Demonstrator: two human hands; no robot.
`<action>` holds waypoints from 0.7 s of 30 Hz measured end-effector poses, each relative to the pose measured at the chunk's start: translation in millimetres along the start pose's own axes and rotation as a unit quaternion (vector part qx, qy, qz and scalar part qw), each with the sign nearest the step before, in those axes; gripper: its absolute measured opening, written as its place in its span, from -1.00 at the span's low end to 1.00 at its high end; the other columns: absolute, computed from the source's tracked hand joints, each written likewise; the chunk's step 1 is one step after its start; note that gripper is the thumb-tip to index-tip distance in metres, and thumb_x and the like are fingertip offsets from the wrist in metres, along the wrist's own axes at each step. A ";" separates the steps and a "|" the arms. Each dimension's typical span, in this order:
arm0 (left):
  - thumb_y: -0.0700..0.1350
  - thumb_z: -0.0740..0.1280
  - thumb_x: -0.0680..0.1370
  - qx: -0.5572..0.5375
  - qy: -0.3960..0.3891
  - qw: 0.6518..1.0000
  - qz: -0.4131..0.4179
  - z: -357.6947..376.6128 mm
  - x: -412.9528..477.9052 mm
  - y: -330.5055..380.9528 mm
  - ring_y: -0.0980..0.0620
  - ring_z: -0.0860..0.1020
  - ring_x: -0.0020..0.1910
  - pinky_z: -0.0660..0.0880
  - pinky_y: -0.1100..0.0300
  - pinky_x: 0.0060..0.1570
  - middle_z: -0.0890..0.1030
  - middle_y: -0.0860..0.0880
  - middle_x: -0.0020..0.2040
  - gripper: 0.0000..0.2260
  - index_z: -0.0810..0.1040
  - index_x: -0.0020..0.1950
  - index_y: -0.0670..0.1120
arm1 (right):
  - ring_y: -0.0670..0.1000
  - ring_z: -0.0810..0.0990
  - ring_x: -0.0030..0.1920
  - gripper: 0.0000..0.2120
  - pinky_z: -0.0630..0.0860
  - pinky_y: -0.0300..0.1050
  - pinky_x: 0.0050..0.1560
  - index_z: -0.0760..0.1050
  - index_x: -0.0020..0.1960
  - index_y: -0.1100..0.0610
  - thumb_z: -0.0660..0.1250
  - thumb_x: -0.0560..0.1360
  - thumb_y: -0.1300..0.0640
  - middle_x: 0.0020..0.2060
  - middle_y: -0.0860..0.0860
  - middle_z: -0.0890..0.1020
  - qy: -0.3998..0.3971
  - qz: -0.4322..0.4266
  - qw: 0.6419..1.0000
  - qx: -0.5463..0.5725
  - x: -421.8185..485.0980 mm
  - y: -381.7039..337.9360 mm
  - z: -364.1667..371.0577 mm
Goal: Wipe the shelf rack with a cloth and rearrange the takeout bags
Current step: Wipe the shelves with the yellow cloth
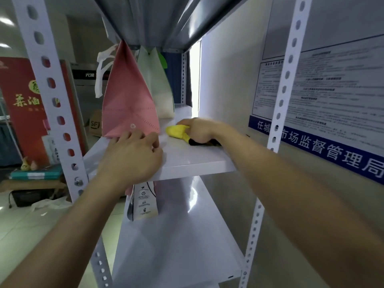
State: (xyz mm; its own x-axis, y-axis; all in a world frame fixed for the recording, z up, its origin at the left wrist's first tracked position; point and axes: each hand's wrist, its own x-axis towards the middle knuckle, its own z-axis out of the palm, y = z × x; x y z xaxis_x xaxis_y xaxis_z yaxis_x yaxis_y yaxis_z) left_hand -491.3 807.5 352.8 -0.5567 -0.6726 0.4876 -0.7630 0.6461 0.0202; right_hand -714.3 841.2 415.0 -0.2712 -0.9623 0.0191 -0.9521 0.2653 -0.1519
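It looked like a food shop's back room: a posted market-supervision notice (332, 94), takeout bags (128, 96) on a steel rack (197, 161)

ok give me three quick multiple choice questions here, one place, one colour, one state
1. Where is the cloth? A) on the lower shelf B) on the middle shelf C) on the floor
2. What colour is the bag by the left hand? A) blue B) pink C) black
3. What is the right hand doing? A) hanging empty B) lifting a bag C) gripping the cloth
Answers: B, it lies on the middle shelf under the right hand; B, the bag beside that hand is pink; C, it is curled round the cloth.
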 end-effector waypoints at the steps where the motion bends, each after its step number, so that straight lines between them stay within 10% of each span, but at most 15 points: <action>1: 0.16 -0.02 0.54 -0.002 -0.005 1.000 -0.001 -0.7 0.0 -0.1 -0.22 0.49 0.29 0.39 -0.15 0.30 0.58 -0.09 0.29 -0.53 0.54 0.27 0.08 | 0.19 0.43 0.47 -0.44 0.34 -0.07 0.28 0.18 0.69 -0.04 0.18 0.71 0.16 0.56 0.11 0.39 -0.008 0.005 1.000 -0.004 12.8 -0.9 -1.9; 10: 0.15 0.01 0.58 -0.015 -0.025 1.000 -0.008 -3.4 0.3 -0.7 -0.22 0.43 0.45 0.33 -0.22 0.41 0.51 -0.14 0.47 -0.56 0.52 0.32 0.11 | 0.23 0.52 0.29 -0.51 0.43 0.04 0.17 0.32 0.56 0.09 0.22 0.64 0.11 0.39 0.17 0.50 0.006 0.160 0.986 -0.046 25.9 57.7 -19.2; 21: 0.16 0.00 0.53 -0.025 0.003 1.000 -0.008 -3.2 -0.5 2.8 -0.19 0.51 0.31 0.41 -0.15 0.26 0.60 -0.11 0.33 -0.51 0.61 0.24 0.07 | 0.23 0.50 0.30 -0.49 0.43 0.11 0.26 0.32 0.57 -0.05 0.08 0.69 -0.22 0.46 0.09 0.46 0.054 0.152 0.987 0.014 -75.5 33.7 3.8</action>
State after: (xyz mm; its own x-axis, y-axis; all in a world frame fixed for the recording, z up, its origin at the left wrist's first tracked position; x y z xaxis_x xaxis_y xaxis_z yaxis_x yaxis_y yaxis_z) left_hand -492.1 810.8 355.4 -0.5420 -0.6811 0.4923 -0.7543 0.6525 0.0723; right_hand -725.3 922.6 404.6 -0.5582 -0.8263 0.0743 -0.8208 0.5369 -0.1950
